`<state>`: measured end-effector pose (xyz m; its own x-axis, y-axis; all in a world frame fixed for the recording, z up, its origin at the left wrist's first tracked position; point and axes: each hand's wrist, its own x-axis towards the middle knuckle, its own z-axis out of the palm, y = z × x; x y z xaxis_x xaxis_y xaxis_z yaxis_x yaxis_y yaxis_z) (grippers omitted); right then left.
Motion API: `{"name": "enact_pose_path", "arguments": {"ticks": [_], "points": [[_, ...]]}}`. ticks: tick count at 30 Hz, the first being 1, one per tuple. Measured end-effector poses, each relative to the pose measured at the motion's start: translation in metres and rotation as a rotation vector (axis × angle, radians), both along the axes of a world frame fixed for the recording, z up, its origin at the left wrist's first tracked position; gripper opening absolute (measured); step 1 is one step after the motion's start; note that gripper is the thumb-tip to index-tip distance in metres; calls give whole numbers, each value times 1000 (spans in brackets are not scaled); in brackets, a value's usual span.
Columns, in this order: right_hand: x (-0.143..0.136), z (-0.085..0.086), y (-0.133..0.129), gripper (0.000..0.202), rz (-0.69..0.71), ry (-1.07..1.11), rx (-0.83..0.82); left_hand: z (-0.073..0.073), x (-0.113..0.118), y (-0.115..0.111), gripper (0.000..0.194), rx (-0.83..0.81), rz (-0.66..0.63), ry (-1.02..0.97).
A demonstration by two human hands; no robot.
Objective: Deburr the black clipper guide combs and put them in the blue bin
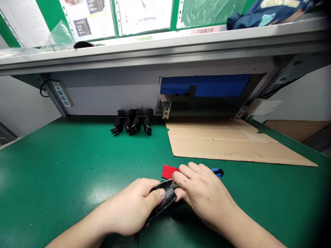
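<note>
Black part (168, 198) in left hand (136, 206) (thumb atop); right hand (200, 190) pinching blade (173, 184).

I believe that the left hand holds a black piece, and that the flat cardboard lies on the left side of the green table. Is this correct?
Not quite: the flat cardboard lies on the right side of the green table, as the head view shows. The left hand does hold a black piece.
</note>
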<state>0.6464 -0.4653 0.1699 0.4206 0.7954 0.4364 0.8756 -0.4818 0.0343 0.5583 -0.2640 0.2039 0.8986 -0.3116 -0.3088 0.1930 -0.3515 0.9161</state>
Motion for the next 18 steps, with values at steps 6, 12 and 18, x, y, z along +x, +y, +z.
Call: {"name": "enact_pose_path", "arguments": {"ticks": [6, 12, 18], "points": [[1, -3, 1, 51, 51, 69, 14, 6, -3, -4, 41, 198, 13, -97], [10, 5, -13, 54, 377, 846, 68, 6, -1, -7, 34, 247, 43, -235], [14, 6, -15, 54, 160, 613, 244, 1, 3, -5, 35, -239, 145, 0]]}}
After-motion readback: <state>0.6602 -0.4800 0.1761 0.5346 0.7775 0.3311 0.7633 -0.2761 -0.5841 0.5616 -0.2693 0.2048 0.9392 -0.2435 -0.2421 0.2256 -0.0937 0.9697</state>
